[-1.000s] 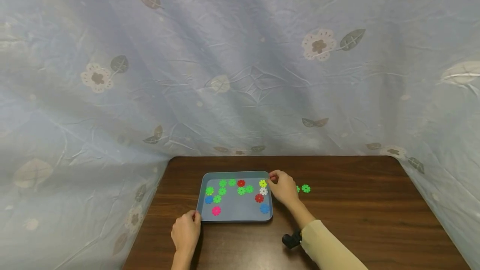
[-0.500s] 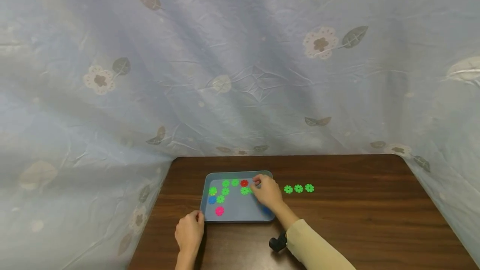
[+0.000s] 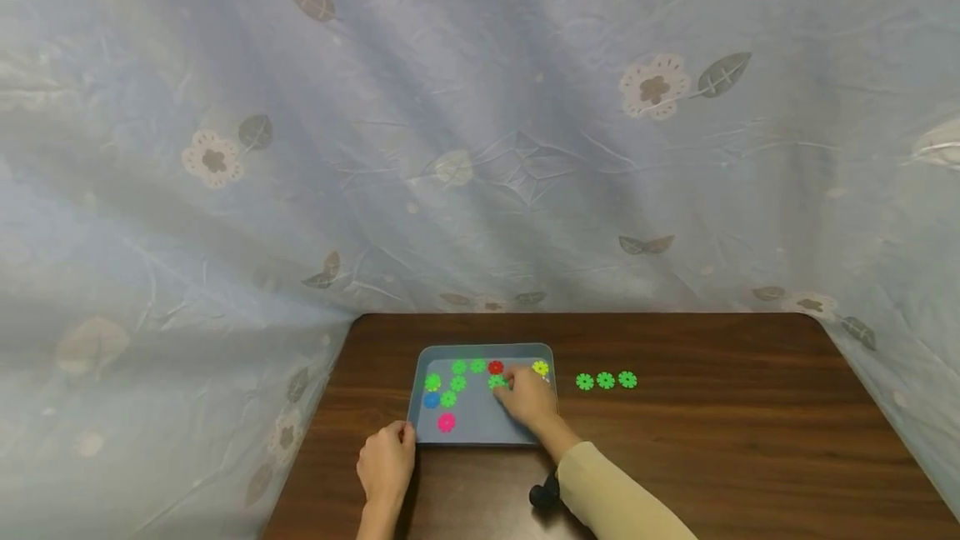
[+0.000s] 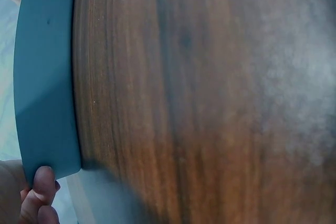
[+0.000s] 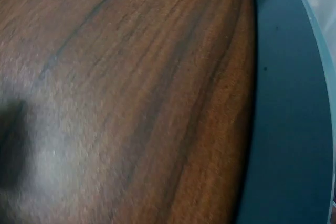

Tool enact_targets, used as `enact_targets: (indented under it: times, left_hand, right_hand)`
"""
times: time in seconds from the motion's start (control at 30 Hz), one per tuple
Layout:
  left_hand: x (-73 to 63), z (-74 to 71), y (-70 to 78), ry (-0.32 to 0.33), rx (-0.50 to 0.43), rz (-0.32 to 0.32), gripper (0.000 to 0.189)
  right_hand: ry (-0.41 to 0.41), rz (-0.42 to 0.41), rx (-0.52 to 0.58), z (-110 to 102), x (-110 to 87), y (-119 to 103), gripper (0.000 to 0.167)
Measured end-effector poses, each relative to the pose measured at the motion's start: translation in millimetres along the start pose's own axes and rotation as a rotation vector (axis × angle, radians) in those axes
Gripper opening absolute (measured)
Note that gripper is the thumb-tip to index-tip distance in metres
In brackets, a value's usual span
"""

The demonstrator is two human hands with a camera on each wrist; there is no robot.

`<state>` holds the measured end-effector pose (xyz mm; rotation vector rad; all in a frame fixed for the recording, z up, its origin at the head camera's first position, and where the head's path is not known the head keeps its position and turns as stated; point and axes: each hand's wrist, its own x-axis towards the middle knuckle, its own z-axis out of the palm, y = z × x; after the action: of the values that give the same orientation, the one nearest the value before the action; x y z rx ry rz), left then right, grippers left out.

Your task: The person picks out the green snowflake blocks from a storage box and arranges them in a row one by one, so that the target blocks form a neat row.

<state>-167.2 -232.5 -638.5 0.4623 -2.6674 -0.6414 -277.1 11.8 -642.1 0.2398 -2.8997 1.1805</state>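
In the head view my left hand (image 3: 386, 461) holds the front left corner of a blue-grey tray (image 3: 480, 443). The left wrist view shows fingertips (image 4: 44, 178) gripping that corner. My right hand (image 3: 528, 398) reaches over the tray's right half, its thumb and index fingertips beside a green flower-shaped disc (image 3: 497, 382). Whether it pinches a disc I cannot tell. More flower discs lie in the tray: several green ones, a red one (image 3: 496, 367), a yellow one (image 3: 540, 367), a blue one (image 3: 432, 400) and a pink one (image 3: 446, 422). The hand covers others at the right.
Right of the tray, three green flower discs (image 3: 605, 380) form a row on the brown wooden table (image 3: 712, 440). A patterned light curtain (image 3: 480, 148) hangs behind the table and along its sides. Below the right sleeve shows a small black object (image 3: 545, 492).
The right hand has moved left from the tray's right rim to over its inside, uncovering the third green disc on the table. My left hand keeps its hold; the head view shifts slightly.
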Motion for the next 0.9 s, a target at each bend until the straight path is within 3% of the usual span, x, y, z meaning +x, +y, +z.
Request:
enact_targets:
  times: [0.27, 0.5, 0.67, 0.9]
  left_hand:
    - [1.5, 0.7, 0.6, -0.015, 0.004, -0.012, 0.015]
    - [-0.4, 0.9, -0.4, -0.046, 0.015, -0.017, 0.015]
    - [-1.1, 2.4, -0.6, -0.026, 0.013, 0.0, 0.014]
    - [0.4, 1.3, -2.1, -0.006, 0.003, 0.002, 0.013]
  right_hand:
    - [0.022, 0.005, -0.107, 13, 5.7, 0, 0.034]
    - [0.026, 0.046, -0.137, 15, 4.1, -3, 0.034]
    - [0.038, 0.054, -0.145, 13, 3.1, -5, 0.034]
    - [0.065, -0.002, -0.107, 11, 4.3, -6, 0.017]
